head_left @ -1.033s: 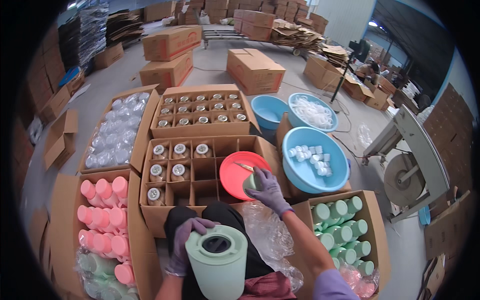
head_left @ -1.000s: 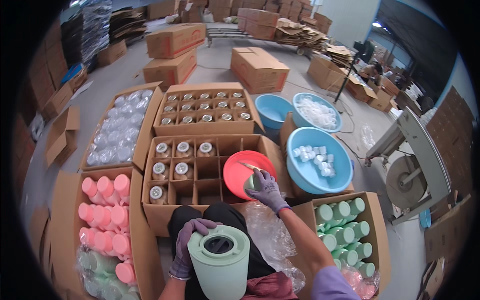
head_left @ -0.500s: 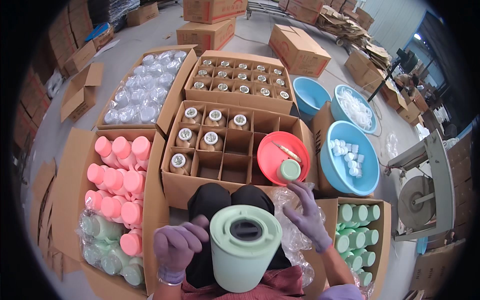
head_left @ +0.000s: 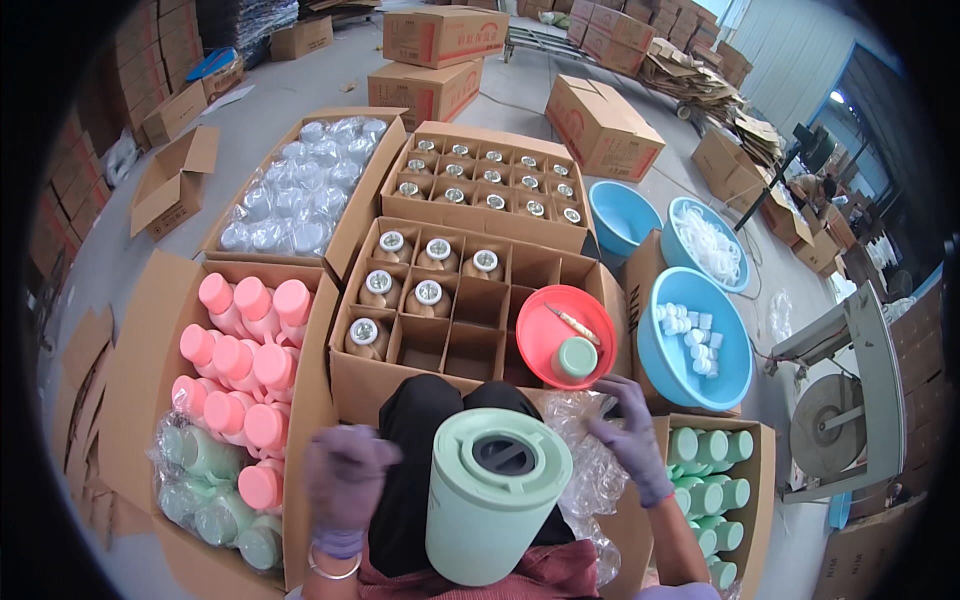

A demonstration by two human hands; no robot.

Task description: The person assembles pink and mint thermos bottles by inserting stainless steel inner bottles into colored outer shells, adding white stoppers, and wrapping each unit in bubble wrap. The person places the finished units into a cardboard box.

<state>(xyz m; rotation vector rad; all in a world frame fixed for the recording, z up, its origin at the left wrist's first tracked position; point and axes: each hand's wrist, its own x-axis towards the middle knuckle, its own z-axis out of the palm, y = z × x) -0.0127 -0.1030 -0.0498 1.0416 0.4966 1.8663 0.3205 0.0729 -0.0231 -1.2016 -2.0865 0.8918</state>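
Note:
A pale green cylindrical flask casing (head_left: 497, 530) stands between my thighs with its ringed round end up; a dark round disc (head_left: 504, 454) sits in the middle of that end. To its left is my gloved left hand (head_left: 350, 475), apart from the casing; motion smears its fingers, which look curled. My right hand (head_left: 630, 440), also in a purple glove, is open with fingers apart beside crumpled clear plastic bags (head_left: 580, 470). Just beyond its fingertips, a red bowl (head_left: 537, 340) holds a small green cup (head_left: 574, 359) and a thin pointed tool (head_left: 572, 324).
Ahead, a divided carton (head_left: 350, 375) holds several silvery-necked bottles. Pink flask casings (head_left: 233, 357) fill a box at left, with bagged green ones in front. More green casings (head_left: 705, 495) stand at right. Blue basins (head_left: 650, 350) hold white caps and rings. A metal machine (head_left: 850, 390) stands far right.
The whole view has shifted slightly, so the boxes appear lower. My left hand has moved a little and is blurred. My right hand stays open near the red bowl.

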